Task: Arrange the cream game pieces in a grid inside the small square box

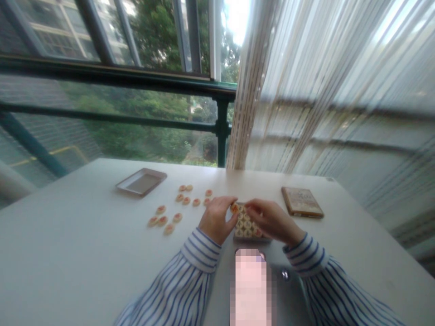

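Observation:
A box [253, 238] stands in front of me, with round Chinese chess pieces [243, 224] packed in rows inside it. My left hand [217, 218] pinches one Chinese chess piece with a red mark [234, 208] between thumb and fingers at the box's far left corner. Over the right part of the box is my right hand [272, 219], its fingers closed together at the far row of pieces. Whatever those fingertips hold is hidden. Loose red-marked pieces [162, 220] lie scattered on the table left of my left hand.
A shallow open tray or lid [119, 187] lies at the far left of the white table [84, 253]. To the right is a flat brown case or book [302, 202]. Beyond the table are a green railing [222, 129] and a sheer curtain [248, 113].

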Tool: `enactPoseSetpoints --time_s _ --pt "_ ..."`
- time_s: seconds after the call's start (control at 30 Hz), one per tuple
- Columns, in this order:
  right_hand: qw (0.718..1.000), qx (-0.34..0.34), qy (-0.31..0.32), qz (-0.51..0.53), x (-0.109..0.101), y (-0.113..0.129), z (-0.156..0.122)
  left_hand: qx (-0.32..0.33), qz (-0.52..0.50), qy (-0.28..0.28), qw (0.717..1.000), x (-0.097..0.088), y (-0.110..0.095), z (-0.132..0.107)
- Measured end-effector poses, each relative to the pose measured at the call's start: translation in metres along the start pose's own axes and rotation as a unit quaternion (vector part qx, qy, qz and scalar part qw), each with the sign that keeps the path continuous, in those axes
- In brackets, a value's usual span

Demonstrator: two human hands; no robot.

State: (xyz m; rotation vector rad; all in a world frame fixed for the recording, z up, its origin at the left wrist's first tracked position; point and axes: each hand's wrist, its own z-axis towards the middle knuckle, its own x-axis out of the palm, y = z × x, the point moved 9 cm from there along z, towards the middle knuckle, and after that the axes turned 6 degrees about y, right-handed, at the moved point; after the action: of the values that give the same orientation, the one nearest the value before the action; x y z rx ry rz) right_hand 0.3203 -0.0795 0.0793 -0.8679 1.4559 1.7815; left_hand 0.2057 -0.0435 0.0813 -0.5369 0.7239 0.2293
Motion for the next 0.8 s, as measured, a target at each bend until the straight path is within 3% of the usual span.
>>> enactPoseSetpoints --time_s 0.4,0.8 --pt "1.0 0.01 -0.013 0.026 -0.009 -0.012 0.004 -0.064 -0.096 0.019 0.993 0.019 0.02 -0.012" --pt "0.999 -0.025 0.037 0.009 0.004 -0.01 0.01 -0.084 -0.146 0.067 0.983 0.033 0.014 -0.018"
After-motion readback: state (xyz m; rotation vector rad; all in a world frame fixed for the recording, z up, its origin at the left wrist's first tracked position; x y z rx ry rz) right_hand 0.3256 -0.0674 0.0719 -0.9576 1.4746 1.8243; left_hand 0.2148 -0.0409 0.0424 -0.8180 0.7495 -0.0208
